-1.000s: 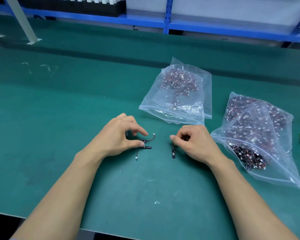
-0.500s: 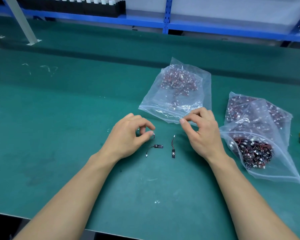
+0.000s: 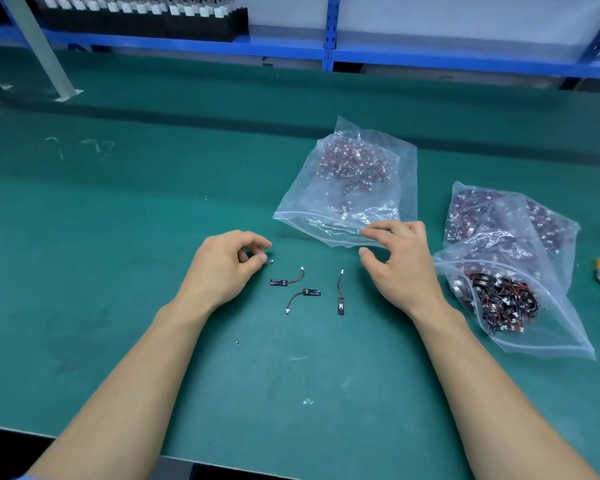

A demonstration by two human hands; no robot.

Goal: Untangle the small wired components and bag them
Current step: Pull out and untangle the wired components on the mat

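While three loose components (image 3: 311,292) lie on the green mat (image 3: 118,237) between them, left hand (image 3: 222,268) pinches a fourth component (image 3: 270,261), and right hand (image 3: 399,268), fingers slack, touches the part-filled bag (image 3: 354,188); crammed bag (image 3: 534,327) alongside.

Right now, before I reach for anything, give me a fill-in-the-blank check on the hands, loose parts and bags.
___ small black wired components lie loose on the green mat between the left hand and right hand.
The ___ hand touches the near edge of the leftmost clear plastic bag.
The ___ hand pinches a fourth component.
Missing: three; right; left.
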